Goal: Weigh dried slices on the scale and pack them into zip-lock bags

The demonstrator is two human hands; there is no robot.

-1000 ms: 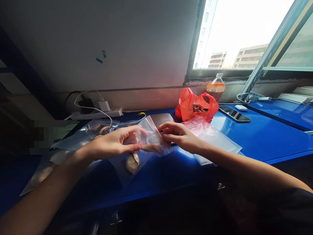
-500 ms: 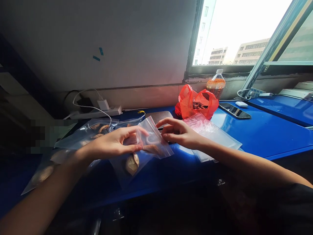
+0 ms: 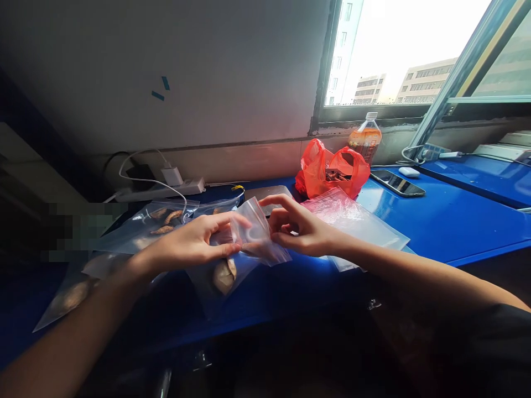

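Note:
A clear plastic zip bag [image 3: 257, 224] is held up over the table's front, its zip end to the right. My left hand [image 3: 199, 237] grips the bag, thumb in front and fingers behind the film. Inside the bag lies a pale brown, dried-looking piece [image 3: 224, 276], with another brown piece near the zip end; I cannot tell their kind. My right hand [image 3: 301, 226] has its thumb and curled fingers at the bag's zip edge, the index finger bent over the top corner. The exact grip of its fingertips is partly hidden.
More clear bags with brown pieces [image 3: 166, 228] lie left. Flat empty bags [image 3: 365, 235] rest right of my right hand. Behind stand a red plastic bag [image 3: 313, 171] and a drink bottle [image 3: 367, 138]. A phone [image 3: 398, 183], earbud case [image 3: 409, 172] and power strip [image 3: 193, 187] lie on the blue table [image 3: 456, 215].
My right hand has shifted slightly left along the zip edge, its index finger now higher at the corner. My left hand keeps its hold. The whole view has tilted a little.

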